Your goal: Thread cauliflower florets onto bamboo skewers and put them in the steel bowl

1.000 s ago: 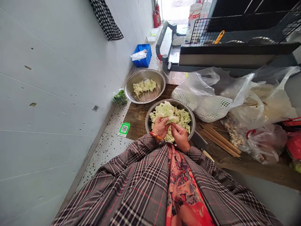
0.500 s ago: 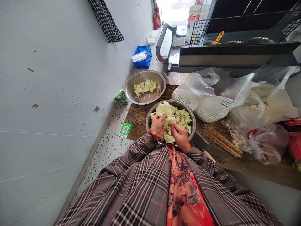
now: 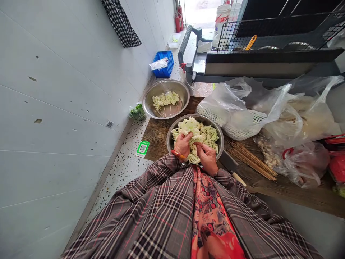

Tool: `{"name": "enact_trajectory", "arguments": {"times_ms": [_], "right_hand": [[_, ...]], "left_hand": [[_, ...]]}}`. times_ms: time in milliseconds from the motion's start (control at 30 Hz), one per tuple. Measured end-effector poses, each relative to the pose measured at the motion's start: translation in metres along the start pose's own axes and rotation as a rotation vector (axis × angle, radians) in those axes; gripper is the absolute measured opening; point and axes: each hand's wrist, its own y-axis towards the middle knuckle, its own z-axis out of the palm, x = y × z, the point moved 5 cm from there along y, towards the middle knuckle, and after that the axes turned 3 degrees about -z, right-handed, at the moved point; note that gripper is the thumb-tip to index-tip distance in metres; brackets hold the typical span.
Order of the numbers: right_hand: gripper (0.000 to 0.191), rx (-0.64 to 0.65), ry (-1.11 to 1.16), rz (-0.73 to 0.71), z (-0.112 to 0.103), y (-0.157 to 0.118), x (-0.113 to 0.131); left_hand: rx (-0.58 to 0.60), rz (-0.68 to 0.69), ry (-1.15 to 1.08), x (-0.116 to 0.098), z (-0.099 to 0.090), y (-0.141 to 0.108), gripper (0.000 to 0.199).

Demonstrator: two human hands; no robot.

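Note:
My left hand (image 3: 182,144) is closed around pale cauliflower florets (image 3: 190,126), held over a steel bowl (image 3: 169,141) of cut cauliflower (image 3: 211,135). Close on its right, my right hand (image 3: 207,156) pinches at the lower edge of the held cauliflower. Whatever lies between those fingertips is too small to make out. In a second steel bowl (image 3: 147,104) behind, cauliflower pieces (image 3: 165,99) sit on thin sticks. A bundle of wooden skewers (image 3: 252,160) lies to the right, beside a knife (image 3: 237,178) partly under my right sleeve.
A white basket (image 3: 237,131) under plastic bags (image 3: 229,94) stands right of the bowls, with more bags (image 3: 304,158) farther right. Bagged greens (image 3: 137,112) and a green code card (image 3: 142,148) lie left. A blue crate (image 3: 167,66) and a metal rail (image 3: 184,45) are behind.
My left hand has shifted slightly, its fingers higher on the cauliflower. My right hand stays pinched beside it; the bowls and other things keep their places.

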Motion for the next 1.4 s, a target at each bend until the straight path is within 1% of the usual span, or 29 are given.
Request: {"name": "enact_trajectory", "arguments": {"times_ms": [100, 200, 300, 367, 500, 567, 733, 833, 900, 1000, 1133, 1300, 1400], "right_hand": [[0.036, -0.010, 0.021, 0.007, -0.002, 0.003, 0.001], [0.038, -0.007, 0.018, 0.015, -0.003, 0.003, 0.001], [0.038, -0.003, -0.015, 0.000, -0.003, 0.002, 0.001], [0.038, 0.003, -0.021, -0.007, -0.002, 0.002, 0.001], [0.037, 0.014, -0.005, -0.005, -0.001, 0.001, 0.000], [0.036, 0.012, -0.010, -0.010, -0.002, 0.000, 0.000], [0.036, 0.003, -0.042, -0.025, -0.005, -0.005, 0.002], [0.036, -0.023, -0.032, -0.004, -0.007, -0.004, 0.001], [0.037, -0.016, -0.010, 0.014, -0.006, -0.003, -0.001], [0.038, 0.002, 0.005, 0.019, -0.006, 0.000, -0.003], [0.037, 0.004, -0.015, 0.005, -0.006, 0.001, -0.002], [0.037, 0.022, -0.030, -0.004, -0.006, -0.001, 0.000], [0.037, 0.010, -0.040, -0.012, -0.007, -0.002, 0.001]], "left_hand": [[0.034, 0.019, 0.020, -0.005, 0.003, -0.001, 0.032], [0.082, 0.064, 0.044, -0.017, 0.007, -0.001, 0.041], [0.099, 0.072, 0.032, -0.028, 0.009, 0.003, 0.040], [0.080, 0.053, 0.038, -0.031, 0.008, 0.008, 0.037], [-0.028, 0.040, 0.098, -0.031, 0.001, 0.015, 0.030], [-0.044, 0.028, 0.130, -0.029, 0.000, 0.016, 0.028], [0.037, -0.013, 0.154, -0.024, 0.006, 0.012, 0.027], [0.044, -0.024, 0.154, -0.021, 0.007, 0.008, 0.028], [0.056, -0.028, 0.135, -0.022, 0.007, 0.008, 0.030], [0.058, 0.010, 0.152, -0.030, 0.006, 0.012, 0.030], [-0.014, 0.097, 0.242, -0.043, -0.001, 0.020, 0.023], [-0.005, 0.167, 0.411, -0.044, -0.005, 0.025, 0.024], [0.032, 0.190, 0.495, -0.043, -0.006, 0.024, 0.027]]}}
